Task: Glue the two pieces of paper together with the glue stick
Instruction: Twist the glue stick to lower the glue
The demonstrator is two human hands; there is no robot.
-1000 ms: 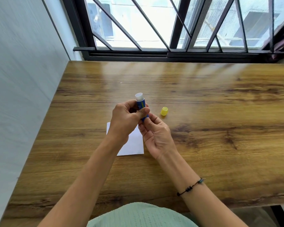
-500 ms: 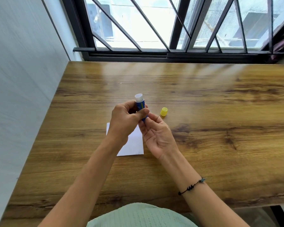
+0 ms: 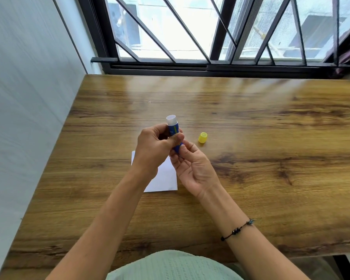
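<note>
A blue glue stick (image 3: 173, 127) with its white top uncovered is held upright above the table. My left hand (image 3: 155, 149) grips its barrel. The fingertips of my right hand (image 3: 191, 165) pinch its lower end, palm turned up. Its yellow cap (image 3: 202, 137) stands on the wooden table (image 3: 271, 178), to the right of my hands. White paper (image 3: 164, 180) lies flat under my hands, mostly hidden by my left wrist; I cannot tell whether it is one sheet or two.
A grey wall (image 3: 28, 118) runs along the table's left edge. A barred window (image 3: 210, 33) stands behind the far edge. The table's near edge is against my body.
Both hands and the glue stick stay almost in place. My right fingers shift slightly at the stick's lower end.
</note>
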